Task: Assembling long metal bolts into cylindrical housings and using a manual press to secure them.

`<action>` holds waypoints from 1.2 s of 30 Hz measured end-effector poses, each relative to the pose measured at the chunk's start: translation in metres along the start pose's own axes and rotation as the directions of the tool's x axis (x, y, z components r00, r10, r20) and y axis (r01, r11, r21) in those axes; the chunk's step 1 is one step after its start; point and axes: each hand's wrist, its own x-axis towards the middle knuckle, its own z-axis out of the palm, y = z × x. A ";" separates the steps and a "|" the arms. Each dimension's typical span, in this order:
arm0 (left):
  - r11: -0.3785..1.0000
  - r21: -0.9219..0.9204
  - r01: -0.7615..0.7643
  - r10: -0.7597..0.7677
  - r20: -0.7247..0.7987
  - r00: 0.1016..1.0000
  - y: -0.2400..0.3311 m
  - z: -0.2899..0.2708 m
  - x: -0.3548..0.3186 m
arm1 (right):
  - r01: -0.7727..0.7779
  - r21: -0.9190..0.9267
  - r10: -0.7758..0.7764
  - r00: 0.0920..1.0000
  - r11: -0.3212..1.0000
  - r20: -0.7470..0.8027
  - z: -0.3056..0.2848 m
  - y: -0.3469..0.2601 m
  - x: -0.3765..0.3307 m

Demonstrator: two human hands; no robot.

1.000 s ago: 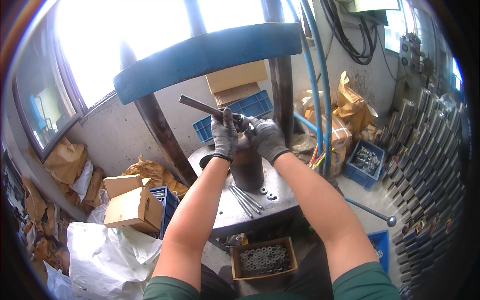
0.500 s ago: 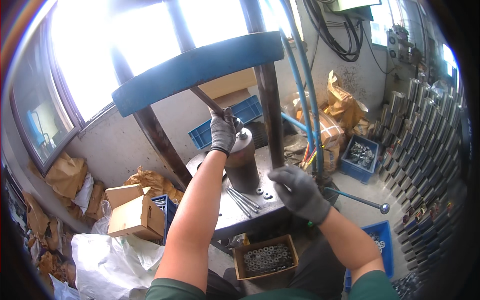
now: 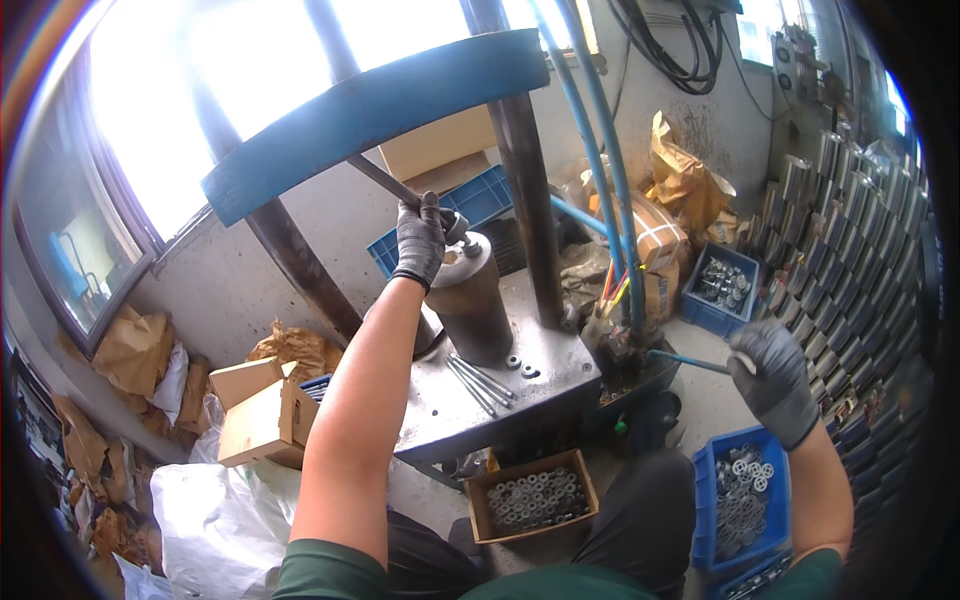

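My left hand (image 3: 420, 242), in a grey glove, is closed round a dark metal bar (image 3: 378, 182) at the top of a dark steel cylinder (image 3: 475, 315). The bar's round end (image 3: 455, 225) sits close to a small metal fitting (image 3: 470, 246) on the cylinder's top. The cylinder stands upright on the press's metal table (image 3: 560, 380). Several thin rods (image 3: 478, 383) and two small rings (image 3: 521, 366) lie in front of it. Out to the right, my gloved right hand (image 3: 778, 388) is closed on the end of a blue lever (image 3: 690, 360); the lever's knob is hidden.
A blue press beam (image 3: 380, 105) spans dark posts (image 3: 530, 200). Below the table sits a cardboard box (image 3: 482, 522) of ring parts. Blue bins (image 3: 705, 500) of metal parts stand at the right, near stacked metal tubes (image 3: 800, 270). White sacks (image 3: 215, 520) lie at left.
My right hand has moved right, from beside the table to the lever's end, and closed on it. The lever's end is higher. My left hand keeps its hold on the bar; the view has shifted.
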 end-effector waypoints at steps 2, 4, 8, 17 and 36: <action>0.999 0.038 -0.017 0.016 0.013 1.000 0.002 -0.002 -0.002 | 0.084 -0.017 -0.085 0.953 0.996 -0.292 0.010 -0.005 0.033; 1.000 0.011 -0.028 0.027 0.032 0.999 -0.002 -0.007 0.001 | 0.082 -0.030 -0.088 0.926 0.996 -0.367 0.017 -0.001 0.076; 0.993 0.110 -0.039 0.035 0.033 0.999 -0.003 -0.003 0.003 | 0.041 0.007 -0.035 0.912 0.999 -0.409 0.040 0.026 0.139; 0.980 0.196 -0.023 0.003 0.103 0.995 0.005 0.003 0.013 | -0.095 -0.017 0.086 0.956 0.995 -0.280 0.047 0.021 0.167; 0.877 0.481 -0.002 -0.067 0.126 0.990 0.038 0.016 0.000 | -0.012 -0.117 0.044 0.960 0.993 0.277 -0.006 -0.010 0.023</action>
